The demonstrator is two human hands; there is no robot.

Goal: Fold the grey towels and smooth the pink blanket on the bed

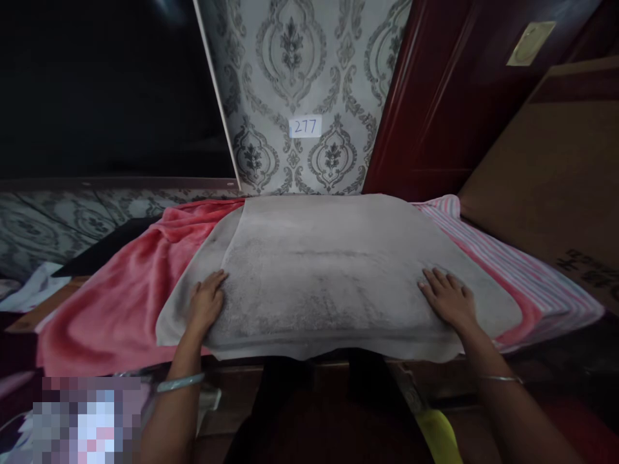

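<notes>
1. Grey cloth, soft-napped with rounded corners, lies directly under both hands' fingers, its long axis running left to right; neither hand is nearer.
2. Left hand rests on its left part, fingers fairly close; right hand on its right, fingers slightly spread; neither visibly pinches.
3. Left of it: plush, rumpled pink blanket; right: striped fabric.

My feed reads dim: I note faint glare high on the black screen, lower-left pixelation, stretched edges.
</notes>
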